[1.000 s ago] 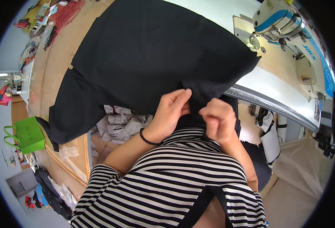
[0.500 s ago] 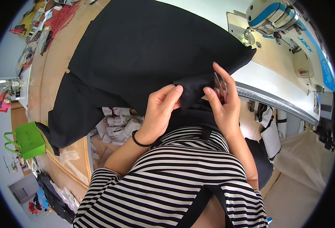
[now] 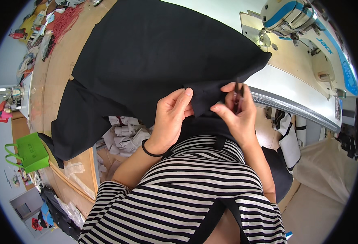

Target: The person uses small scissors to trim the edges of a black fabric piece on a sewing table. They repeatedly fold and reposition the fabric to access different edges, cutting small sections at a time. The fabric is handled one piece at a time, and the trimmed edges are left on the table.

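Head view: your left hand (image 3: 170, 118) pinches black cloth (image 3: 146, 53), frame centre.
Right hand (image 3: 242, 118): curls around dark snips (image 3: 238, 97).
Cloth handling: probably soft, light; you best grip its edge.

Blurred dark tool (image 3: 238, 97), partly hidden by fingers (image 3: 249, 101) of the right hand (image 3: 241, 118); black cloth (image 3: 154, 44) cropped at top

Fisheye view from the head, facing down, both hands (image 3: 170, 118) near

PLACE: sewing workshop | black cloth (image 3: 162, 49) spreads beyond the fingers (image 3: 188, 92) | white-and-blue sewing machine (image 3: 288, 18) stands beyond them, rightward | ruler strip (image 3: 292, 107) runs right of them | crumpled pale fabric (image 3: 124, 136) lies left | red cords (image 3: 67, 22) heap far left
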The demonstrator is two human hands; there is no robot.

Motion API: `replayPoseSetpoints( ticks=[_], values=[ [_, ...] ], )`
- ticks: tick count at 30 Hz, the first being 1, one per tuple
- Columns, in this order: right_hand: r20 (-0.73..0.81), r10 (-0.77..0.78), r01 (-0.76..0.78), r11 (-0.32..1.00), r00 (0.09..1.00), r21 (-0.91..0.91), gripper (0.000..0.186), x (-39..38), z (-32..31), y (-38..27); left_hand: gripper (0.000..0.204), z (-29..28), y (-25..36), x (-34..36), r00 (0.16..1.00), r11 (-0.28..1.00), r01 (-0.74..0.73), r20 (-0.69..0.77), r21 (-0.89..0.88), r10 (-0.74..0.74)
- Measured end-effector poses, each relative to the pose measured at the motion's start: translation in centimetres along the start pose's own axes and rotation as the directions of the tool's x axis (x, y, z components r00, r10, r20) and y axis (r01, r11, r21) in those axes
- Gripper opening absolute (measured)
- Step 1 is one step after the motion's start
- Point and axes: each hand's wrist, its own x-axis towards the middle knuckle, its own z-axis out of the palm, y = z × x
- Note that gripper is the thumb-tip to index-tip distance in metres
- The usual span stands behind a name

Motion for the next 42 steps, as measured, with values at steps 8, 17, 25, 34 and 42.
replayPoseSetpoints(
  ticks=[8, 17, 25, 34, 42],
  values=[
    [-0.002, 0.022, -0.023, 0.99, 1.0, -0.139, 0.019, 0.8, 1.2, -0.8, 0.029, -0.1, -0.3, -0.2, 1.0, 0.999, -0.026, 0.007, 0.042, 0.025],
    [0.008, -0.472, 0.388, 0.714, 0.881, -0.583, 0.019, 1.3, 0.6, 0.6, 0.035, 0.9, -1.8, -0.2, 0.993, 0.966, -0.104, -0.021, 0.237, 0.112],
    [0.051, -0.515, 0.432, 0.657, 0.856, -0.617, 0.019, 1.1, -0.2, 1.4, 0.03, 0.5, -3.4, -0.4, 0.983, 0.897, -0.17, 0.007, 0.408, 0.184],
    [-0.085, -0.394, 0.205, 0.638, 0.915, -0.742, 0.015, 1.7, -3.9, 0.9, 0.035, 0.5, -4.3, -0.2, 0.969, 0.922, -0.202, -0.07, 0.329, 0.237],
    [-0.227, 0.128, -0.203, 0.916, 0.965, -0.346, 0.018, 1.2, -5.8, 0.5, 0.028, 0.7, -4.0, 0.1, 0.995, 0.998, -0.047, -0.092, -0.033, 0.044]
  ],
)
